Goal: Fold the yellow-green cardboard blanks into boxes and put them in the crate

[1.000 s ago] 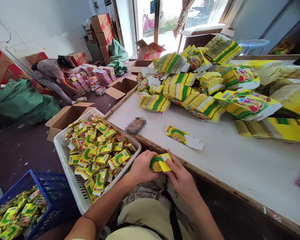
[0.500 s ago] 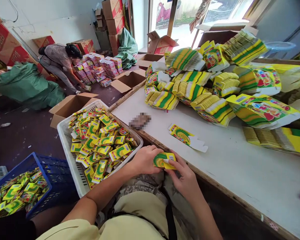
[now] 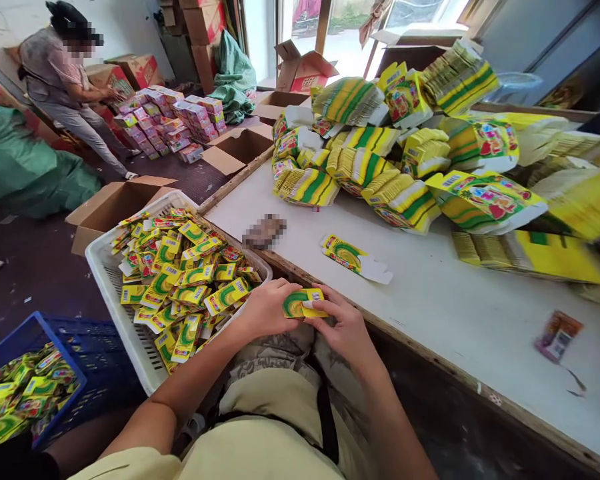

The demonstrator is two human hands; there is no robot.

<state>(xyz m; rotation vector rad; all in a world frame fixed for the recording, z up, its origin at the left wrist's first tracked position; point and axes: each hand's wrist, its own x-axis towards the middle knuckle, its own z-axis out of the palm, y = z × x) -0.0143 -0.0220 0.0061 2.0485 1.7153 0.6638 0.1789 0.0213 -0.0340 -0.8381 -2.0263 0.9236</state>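
Dozens of small yellow-and-green cartons [image 3: 183,277] fill a white plastic basket [image 3: 116,315]. Next, the left hand [image 3: 267,310] grips one end of a yellow-and-green cardboard box [image 3: 294,305], near the white worktop's [image 3: 445,320] edge; the right hand [image 3: 343,328] has its fingers closed on the other. Beyond, an unfolded yellow carton with white flaps [image 3: 347,255] lies flat.
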